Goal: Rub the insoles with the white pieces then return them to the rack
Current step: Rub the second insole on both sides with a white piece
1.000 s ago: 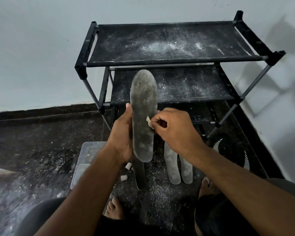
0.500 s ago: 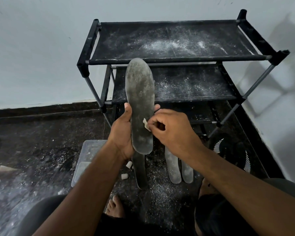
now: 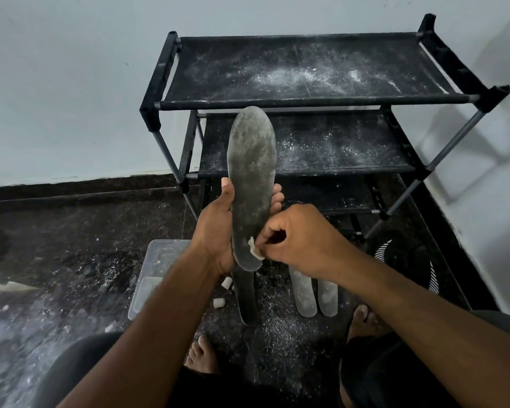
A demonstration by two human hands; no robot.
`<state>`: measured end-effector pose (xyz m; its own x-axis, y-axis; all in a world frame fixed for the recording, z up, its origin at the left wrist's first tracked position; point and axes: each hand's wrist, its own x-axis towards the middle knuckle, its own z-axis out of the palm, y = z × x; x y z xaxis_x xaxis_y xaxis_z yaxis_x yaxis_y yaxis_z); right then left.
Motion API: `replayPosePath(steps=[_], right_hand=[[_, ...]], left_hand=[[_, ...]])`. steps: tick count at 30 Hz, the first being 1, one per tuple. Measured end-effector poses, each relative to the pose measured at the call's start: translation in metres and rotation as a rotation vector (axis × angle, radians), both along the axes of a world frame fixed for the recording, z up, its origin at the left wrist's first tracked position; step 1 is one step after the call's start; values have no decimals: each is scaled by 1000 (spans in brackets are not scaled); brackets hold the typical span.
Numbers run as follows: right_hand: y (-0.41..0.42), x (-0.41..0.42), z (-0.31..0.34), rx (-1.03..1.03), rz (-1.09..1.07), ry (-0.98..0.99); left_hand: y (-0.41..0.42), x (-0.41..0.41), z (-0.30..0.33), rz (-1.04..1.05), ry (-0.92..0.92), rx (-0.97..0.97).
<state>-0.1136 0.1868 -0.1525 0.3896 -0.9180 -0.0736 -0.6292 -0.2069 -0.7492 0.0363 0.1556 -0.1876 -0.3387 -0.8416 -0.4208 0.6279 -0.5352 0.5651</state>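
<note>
Left hand [image 3: 218,228]: grips the held insole [image 3: 251,184] by its lower half, thumb on the left edge, fingertips wrapped round the right edge.
Held insole: dark grey, upright, toe end up, in front of the rack's [image 3: 306,101] middle shelf; heel end near the person.
Right hand [image 3: 301,240]: fingers curled, pinching a white piece [image 3: 254,248] btwn thumb & fingertips.
White piece: pressed against the insole's heel end, right edge, just above the bottom.
Rack: black, by the far wall, right of centre; top & middle shelves dusted w/ white powder.
Floor insoles: a dark insole [image 3: 248,298] lying on the floor below the held one; a pale pair [image 3: 315,293] side by side to its right, partly hidden by the right arm.
Spare pieces: two small white bits [image 3: 226,282] on the floor just left of the dark insole, near & far of each other.
Box [image 3: 156,266]: clear plastic, on the floor at left, partly behind the left arm; contents hard to make out.
Floor [image 3: 71,245]: dark, speckled w/ white powder.
Feet [image 3: 202,354]: bare, near edge, either side of the powder patch.
</note>
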Motion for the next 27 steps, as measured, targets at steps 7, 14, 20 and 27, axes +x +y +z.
replayPosePath(steps=[7, 14, 20, 27], right_hand=[[4, 2, 0, -40, -51, 54], [2, -3, 4, -36, -88, 69], [8, 1, 5, 66, 2, -33], [11, 6, 7, 78, 69, -21]], left_hand=[[-2, -1, -3, -10, 14, -3], [-6, 5, -9, -19, 98, 10], [-5, 2, -14, -3, 128, 21], [-4, 3, -13, 31, 166, 54]])
